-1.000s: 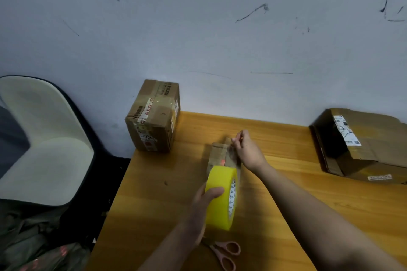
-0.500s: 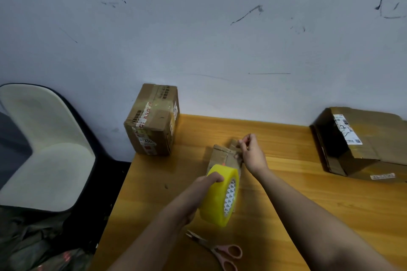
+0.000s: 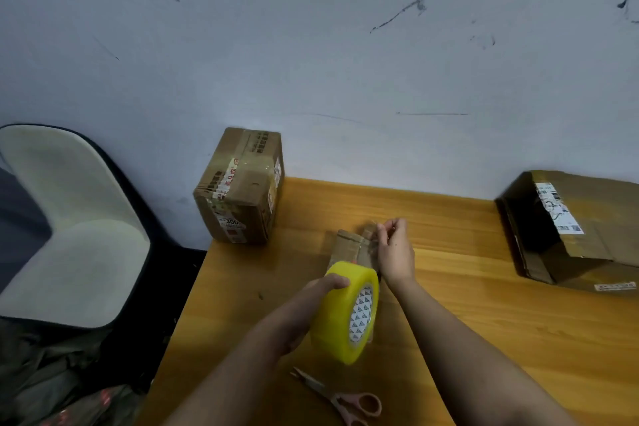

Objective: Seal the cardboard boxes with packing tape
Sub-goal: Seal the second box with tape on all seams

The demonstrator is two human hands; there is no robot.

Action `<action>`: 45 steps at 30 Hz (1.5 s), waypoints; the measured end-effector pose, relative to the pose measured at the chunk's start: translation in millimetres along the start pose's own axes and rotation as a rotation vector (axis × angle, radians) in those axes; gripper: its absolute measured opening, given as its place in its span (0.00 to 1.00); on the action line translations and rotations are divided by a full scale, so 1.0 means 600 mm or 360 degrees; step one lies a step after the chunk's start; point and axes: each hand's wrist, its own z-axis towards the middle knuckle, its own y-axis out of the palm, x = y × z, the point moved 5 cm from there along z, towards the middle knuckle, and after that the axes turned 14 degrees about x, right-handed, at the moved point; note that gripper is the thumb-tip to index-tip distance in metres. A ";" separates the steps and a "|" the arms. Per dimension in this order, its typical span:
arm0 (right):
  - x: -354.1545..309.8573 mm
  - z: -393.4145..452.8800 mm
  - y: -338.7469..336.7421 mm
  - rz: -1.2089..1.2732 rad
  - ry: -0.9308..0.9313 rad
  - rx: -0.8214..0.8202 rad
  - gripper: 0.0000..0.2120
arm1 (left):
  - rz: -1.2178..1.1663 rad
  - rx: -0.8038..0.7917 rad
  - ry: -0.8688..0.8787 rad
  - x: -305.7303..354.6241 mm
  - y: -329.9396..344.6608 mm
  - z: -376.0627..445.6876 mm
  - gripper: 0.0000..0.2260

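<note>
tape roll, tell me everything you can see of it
The tape roll is a wide yellow translucent roll of packing tape on a white core printed with dark triangles. The left hand holds it tilted on edge above the wooden table, in front of the small cardboard box. Whether a strip runs to the right hand is unclear.

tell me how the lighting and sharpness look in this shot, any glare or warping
Head view: dim, flat light with a bluish cast on the wall; soft sheen on the wooden table near the right hand; the tape roll held by the left hand is fairly sharp, while the small box and scissors look soft; wide-angle bending shows at the edges, curving the chair.
</note>
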 end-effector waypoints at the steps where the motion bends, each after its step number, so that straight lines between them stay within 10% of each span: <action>1: -0.001 0.003 0.002 -0.0019 -0.0017 -0.0002 0.07 | 0.0029 0.0001 0.0009 0.001 -0.001 0.003 0.16; 6: -0.018 0.024 0.012 -0.0259 -0.0268 -0.0131 0.06 | -0.0039 0.0101 -0.0045 -0.003 -0.003 0.008 0.09; 14: -0.024 0.025 0.012 -0.0377 -0.0415 -0.0180 0.08 | -0.0257 0.0284 -0.0078 -0.015 0.002 0.001 0.43; 23: -0.027 0.008 0.002 -0.0268 -0.0433 -0.0239 0.08 | -0.0027 0.0409 0.0192 -0.002 0.007 -0.034 0.14; 27: -0.028 -0.005 -0.018 0.0187 -0.0298 -0.0129 0.06 | -0.0035 0.0390 0.0168 -0.003 0.000 -0.063 0.24; 31: -0.046 -0.014 -0.038 0.0488 -0.0270 -0.0052 0.06 | -0.0140 0.0424 0.0127 -0.003 -0.023 -0.082 0.10; 45: -0.011 0.009 0.007 0.0588 0.0168 -0.0327 0.10 | 0.0136 0.0431 0.0167 -0.010 0.006 -0.031 0.17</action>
